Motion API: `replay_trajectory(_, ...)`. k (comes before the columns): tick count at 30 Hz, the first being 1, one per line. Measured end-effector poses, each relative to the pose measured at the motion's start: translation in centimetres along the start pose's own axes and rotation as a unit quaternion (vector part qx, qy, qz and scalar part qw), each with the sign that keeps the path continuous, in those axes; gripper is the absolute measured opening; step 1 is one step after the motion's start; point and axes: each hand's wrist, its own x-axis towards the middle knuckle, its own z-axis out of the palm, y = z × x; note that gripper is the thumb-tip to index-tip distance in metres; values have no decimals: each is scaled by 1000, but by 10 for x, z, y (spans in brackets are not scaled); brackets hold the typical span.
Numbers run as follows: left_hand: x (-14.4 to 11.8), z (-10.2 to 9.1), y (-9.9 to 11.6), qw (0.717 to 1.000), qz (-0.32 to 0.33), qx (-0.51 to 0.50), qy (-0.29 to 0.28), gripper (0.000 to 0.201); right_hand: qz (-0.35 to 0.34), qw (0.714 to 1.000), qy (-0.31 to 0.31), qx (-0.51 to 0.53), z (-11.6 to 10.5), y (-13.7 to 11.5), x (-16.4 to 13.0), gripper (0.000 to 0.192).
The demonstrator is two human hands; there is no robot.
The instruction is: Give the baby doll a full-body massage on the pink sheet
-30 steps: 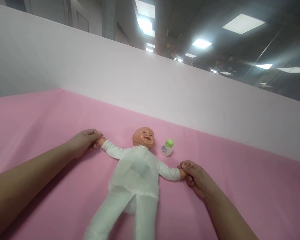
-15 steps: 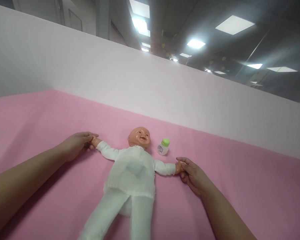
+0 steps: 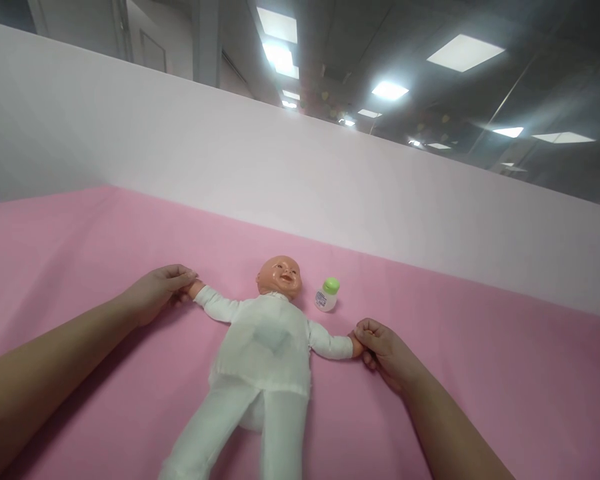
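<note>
A baby doll (image 3: 263,343) in white cloth lies on its back, its arms stretched out to both sides. My left hand (image 3: 167,288) is closed around the doll's hand at the left, thumb on top. At the right, my right hand (image 3: 383,350) pinches the doll's other hand between thumb and fingers. Both of the doll's hands are partly hidden by my fingers. Beside the doll's head stands a small clear bottle (image 3: 325,301) with a green cap (image 3: 331,286) and a printed label. The lower ends of the doll's legs run out of view.
The doll and bottle rest on a pink sheet (image 3: 455,373). Behind it rises a white partition (image 3: 300,173) along the far side, turning at the left corner. Above it, a dark ceiling with lit panels (image 3: 465,53) shows.
The fingers of my right hand have curled in more tightly around the doll's hand. My left thumb and fingers have shifted slightly over the doll's other hand. The bottle stays put.
</note>
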Motion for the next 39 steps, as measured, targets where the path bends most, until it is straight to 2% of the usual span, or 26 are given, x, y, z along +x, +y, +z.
replay_trajectory(6, 5, -4, -4, 1000, -16, 21, 16, 37, 1, 999, 32, -44, 3, 4, 4, 42)
replay_trajectory(10, 6, -6, -5, 999, -34, -1, 12, 34, -4, 997, 69, -20, 3, 4, 5, 39)
replay_trajectory(12, 5, -5, -2, 999, -48, -24, 6, 35, 1, 997, 76, 3, 2, 3, 4, 44)
replay_trajectory(14, 3, -4, 1, 998, -56, -42, 2, 38, 9, 998, 63, 29, 0, 0, 2, 48)
replay_trajectory(17, 0, -3, 5, 998, -50, -49, -3, 41, 19, 998, 2, 58, -4, -3, -1, 51)
replay_trajectory(20, -1, -2, 6, 998, -39, -42, -14, 43, 20, 997, -34, 62, -7, -5, -2, 47)
replay_trajectory(26, -2, -1, 5, 1000, -11, 0, -21, 36, 17, 999, -30, 4, -4, -5, -2, 37)
replay_trajectory(32, 2, -4, -1, 999, -8, 40, -24, 35, 6, 999, 10, -40, 3, -3, 1, 37)
replay_trajectory(39, 6, -9, -5, 998, -25, 50, -16, 41, 1, 999, 40, -21, 3, -1, 5, 39)
